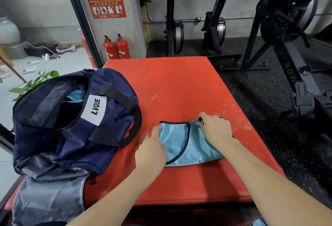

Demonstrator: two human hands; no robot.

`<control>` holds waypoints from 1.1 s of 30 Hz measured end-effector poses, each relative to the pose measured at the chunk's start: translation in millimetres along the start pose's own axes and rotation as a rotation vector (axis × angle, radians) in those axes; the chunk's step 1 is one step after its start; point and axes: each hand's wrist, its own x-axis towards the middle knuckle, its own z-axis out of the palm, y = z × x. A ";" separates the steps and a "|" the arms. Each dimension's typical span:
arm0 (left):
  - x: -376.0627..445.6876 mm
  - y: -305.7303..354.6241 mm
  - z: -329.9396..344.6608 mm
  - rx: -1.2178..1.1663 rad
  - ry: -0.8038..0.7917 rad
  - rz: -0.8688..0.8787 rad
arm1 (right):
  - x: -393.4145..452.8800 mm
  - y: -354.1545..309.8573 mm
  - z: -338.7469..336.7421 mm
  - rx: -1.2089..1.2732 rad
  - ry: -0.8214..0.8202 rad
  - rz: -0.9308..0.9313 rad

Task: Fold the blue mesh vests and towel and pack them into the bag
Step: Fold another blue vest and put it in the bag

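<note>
A light blue mesh vest point(186, 144) with black trim lies folded into a small bundle on the red mat point(179, 85). My left hand point(150, 151) grips the bundle's left edge. My right hand point(215, 128) holds its upper right corner, fingers curled over the fabric. To the left stands the navy duffel bag point(100, 118) with a white LVQUE label, its top unzipped. Light blue fabric point(76, 96) shows inside the opening.
Two red fire extinguishers point(116, 47) stand against the pillar behind the mat. Black rowing machines point(287, 46) fill the dark rubber floor to the right and behind. A green plant point(34, 83) sits left of the bag. Grey bag lining point(48, 198) spills over the mat's near left corner.
</note>
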 end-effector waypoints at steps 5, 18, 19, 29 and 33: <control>10.9 -0.4 -0.7 0.407 0.133 0.245 | 0.2 -2.8 6.1 -0.063 0.027 -0.001; 41.2 -12.8 8.1 0.369 -0.193 0.490 | -10.1 23.1 -27.9 0.143 0.279 0.186; 41.1 -14.9 7.2 0.361 -0.196 0.488 | -14.2 23.0 -33.8 0.189 0.275 0.171; 39.2 -24.6 2.5 0.206 -0.261 0.383 | -80.6 5.1 -19.0 0.309 -0.364 0.103; 21.4 -19.7 -3.6 0.243 -0.134 0.438 | -66.1 29.9 -8.0 0.280 -0.195 0.111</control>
